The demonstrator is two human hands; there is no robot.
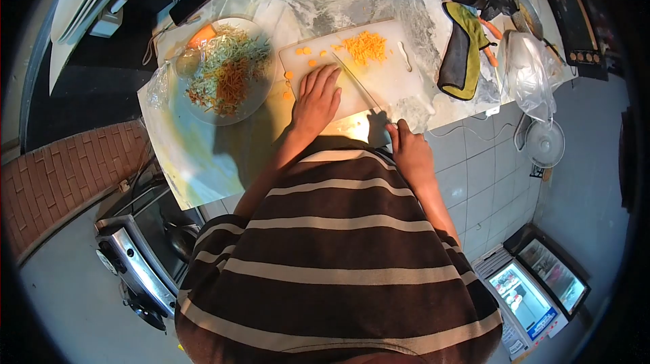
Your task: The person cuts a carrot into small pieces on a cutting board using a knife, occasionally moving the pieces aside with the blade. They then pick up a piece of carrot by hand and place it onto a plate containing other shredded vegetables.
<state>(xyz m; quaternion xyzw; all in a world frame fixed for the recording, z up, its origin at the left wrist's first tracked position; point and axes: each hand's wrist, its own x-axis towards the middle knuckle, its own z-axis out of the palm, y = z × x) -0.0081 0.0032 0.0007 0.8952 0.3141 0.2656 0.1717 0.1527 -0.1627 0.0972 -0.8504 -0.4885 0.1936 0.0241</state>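
My right hand (pixel 412 151) is closed round the handle of a knife (pixel 357 82), whose blade slants across a white cutting board (pixel 399 83). Beside the blade, my left hand (pixel 315 98) lies on the board with its fingers stretched out and the thumb a little apart. Anything under its fingertips is hidden. A heap of finely chopped carrot (pixel 365 48) sits on the board past the knife tip. Several round carrot slices (pixel 289 75) are scattered near my left hand and along the board's left part. A thin whitish strip (pixel 405 56) lies on the board's right side.
Left of the board stands a large clear plate (pixel 263 86) with shredded greens (pixel 230 52) and carrot strips (pixel 231 86). A phone (pixel 198 0) lies at the back left. At right are a yellow-edged grey cloth (pixel 458 52), carrots (pixel 490 56) and a clear plastic bag (pixel 529 73).
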